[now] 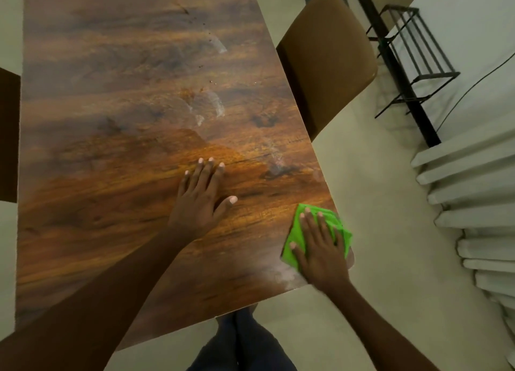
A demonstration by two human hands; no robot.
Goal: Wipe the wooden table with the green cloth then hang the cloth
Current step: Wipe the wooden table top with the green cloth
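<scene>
At the lower right of the frame, the green cloth point(292, 231) lay bunched on the near right corner of the wooden table point(111, 147), with one edge spilling just past the rim. The right hand point(320, 253) pressed flat on top of it, fingers straight and slightly spread, gripping nothing. That flat palm probably served to push the cloth across the surface rather than lift it. The left hand point(200, 203) rested open on bare wood near the middle of the frame, fingers extended and thumb out, likely bracing the person's lean over the table.

Pale smears point(220, 106) ran up the right half of the tabletop, at least four patches, and a scatter of dark specks point(206, 30) lay toward the top. Most of the wiping therefore looked undone, and hanging had not begun.

Counted: one cloth, two hands, one table. One brown chair point(328, 64) stood tucked at the table's right edge, and a dark shape point(8, 136) at the left edge may have been a second. One black wire rack point(412, 64) stood at the upper right, a possible hanging spot.
</scene>
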